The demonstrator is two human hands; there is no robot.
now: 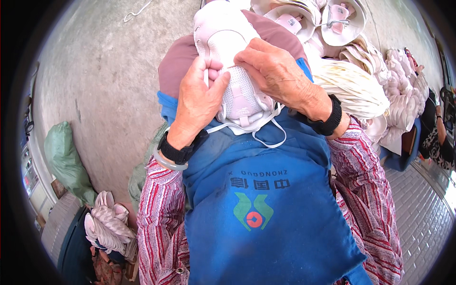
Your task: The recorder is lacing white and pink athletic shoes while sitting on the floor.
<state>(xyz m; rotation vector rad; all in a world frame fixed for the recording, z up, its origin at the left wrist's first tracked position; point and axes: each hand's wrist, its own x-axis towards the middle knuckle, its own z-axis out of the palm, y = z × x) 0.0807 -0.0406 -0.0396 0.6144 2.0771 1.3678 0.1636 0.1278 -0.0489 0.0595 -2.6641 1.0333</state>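
Note:
A white and pale pink shoe upper (225, 31) lies across my lap, its toe pointing away from me and its pink tongue (241, 97) toward me. My left hand (202, 92) grips the upper's left edge, thumb resting near the tongue. On the right side, my right hand (280, 76) is closed in a pinch over the lacing area; its fingertips hide what is between them. A thin white shoelace (273, 144) trails in a loop from below the tongue onto my blue apron (256, 166).
At the right lie heaped shoe uppers (403, 95) and a bundle of cream laces (351, 88). More uppers (109, 225) are stacked at the lower left, near a green sack (69, 161). Another person's arm (441, 126) shows at the far right.

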